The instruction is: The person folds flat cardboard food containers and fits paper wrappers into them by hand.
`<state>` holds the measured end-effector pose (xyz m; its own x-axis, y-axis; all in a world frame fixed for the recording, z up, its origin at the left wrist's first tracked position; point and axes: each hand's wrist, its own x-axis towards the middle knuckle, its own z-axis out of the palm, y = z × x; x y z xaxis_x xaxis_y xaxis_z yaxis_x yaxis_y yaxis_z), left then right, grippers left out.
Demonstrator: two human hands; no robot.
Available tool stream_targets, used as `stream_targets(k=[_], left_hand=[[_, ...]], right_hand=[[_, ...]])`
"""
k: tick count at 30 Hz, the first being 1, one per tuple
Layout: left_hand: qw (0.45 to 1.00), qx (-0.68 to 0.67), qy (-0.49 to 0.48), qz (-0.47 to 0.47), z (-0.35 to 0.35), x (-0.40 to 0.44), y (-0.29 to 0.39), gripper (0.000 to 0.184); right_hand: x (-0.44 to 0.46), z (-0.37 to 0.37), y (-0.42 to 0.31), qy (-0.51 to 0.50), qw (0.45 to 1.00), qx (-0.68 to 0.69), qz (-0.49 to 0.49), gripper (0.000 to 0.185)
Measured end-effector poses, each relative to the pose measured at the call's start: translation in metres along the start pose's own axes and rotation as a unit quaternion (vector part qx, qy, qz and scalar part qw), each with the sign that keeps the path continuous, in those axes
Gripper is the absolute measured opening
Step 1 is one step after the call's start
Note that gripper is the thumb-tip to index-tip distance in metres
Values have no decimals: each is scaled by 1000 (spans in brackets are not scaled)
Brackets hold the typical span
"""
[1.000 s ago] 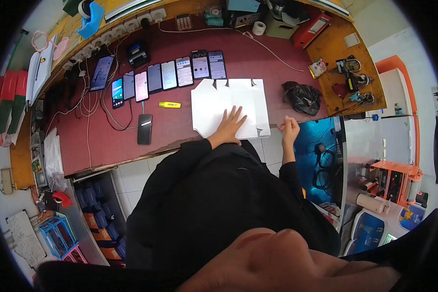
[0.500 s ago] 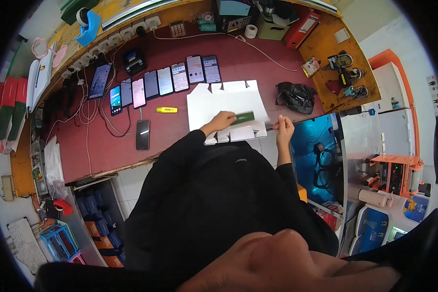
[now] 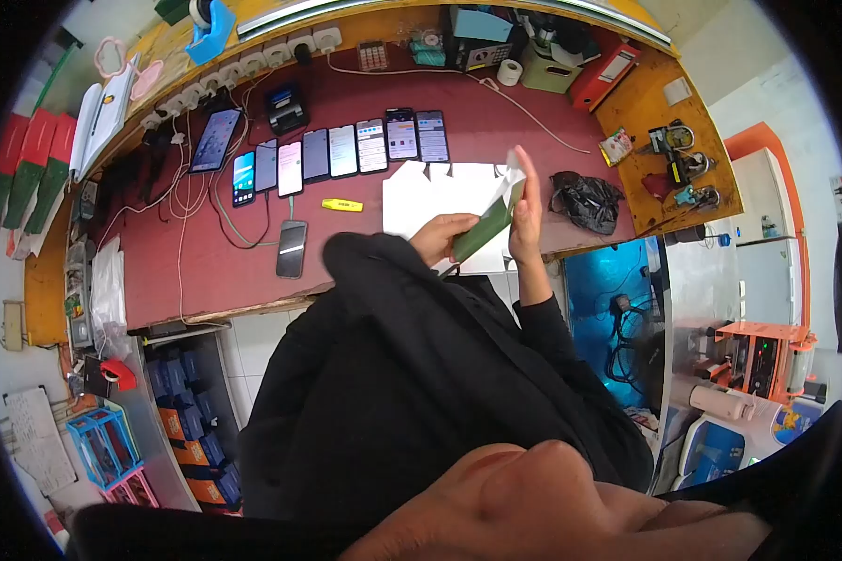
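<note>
My left hand (image 3: 442, 238) is closed on the lower left edge of a green piece (image 3: 483, 236) with a white end, which looks like a folded card or small carton. It is held tilted above the white cut sheet (image 3: 412, 201) on the desk. My right hand (image 3: 527, 210) stands upright along the other side of the green piece, fingers stretched out and palm against it. A thin dark object (image 3: 451, 270) shows below my left hand; its kind is unclear. The sheet has notches along its far edge and is partly hidden by my hands and sleeve.
On the red desktop (image 3: 187, 271), several phones (image 3: 343, 151) stand in a row, with another phone (image 3: 291, 249) nearer me. A yellow highlighter (image 3: 343, 205) lies left of the sheet, a black plastic bag (image 3: 585, 201) right of it. Charging cables (image 3: 217, 210) run across the left side.
The green piece has been raised and tilted upright. My right hand has moved left and up, from a pinch on something thin to flat against the piece.
</note>
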<state>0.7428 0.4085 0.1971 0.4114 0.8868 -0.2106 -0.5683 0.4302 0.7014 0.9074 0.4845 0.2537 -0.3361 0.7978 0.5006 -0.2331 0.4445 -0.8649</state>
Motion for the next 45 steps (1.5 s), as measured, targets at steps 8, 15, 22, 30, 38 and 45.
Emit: stream_targets(k=[8,15,22,30,38,45], left_hand=[[973,102,156,138,24,-39,14,25],[914,255,183,255,24,-54,33,25],[957,88,145,234,23,-59,65,23],[894,-190,247,323,26,-45,77,14],[883,-96,275,368,43,-56,84,13],[871,-186,294,348,45,-44,76,16]], right_hand=[[4,31,-27,74,963,-237,-108,11],[21,38,-36,-241,964,-60,97,14],[34,64,-63,-119,967,-187,-127,33],[16,76,-41,-172,953,-122,-219,54],[31,63,-52,-189,943,-172,-212,36],[30,70,-40,-133,958,-197,-159,28]])
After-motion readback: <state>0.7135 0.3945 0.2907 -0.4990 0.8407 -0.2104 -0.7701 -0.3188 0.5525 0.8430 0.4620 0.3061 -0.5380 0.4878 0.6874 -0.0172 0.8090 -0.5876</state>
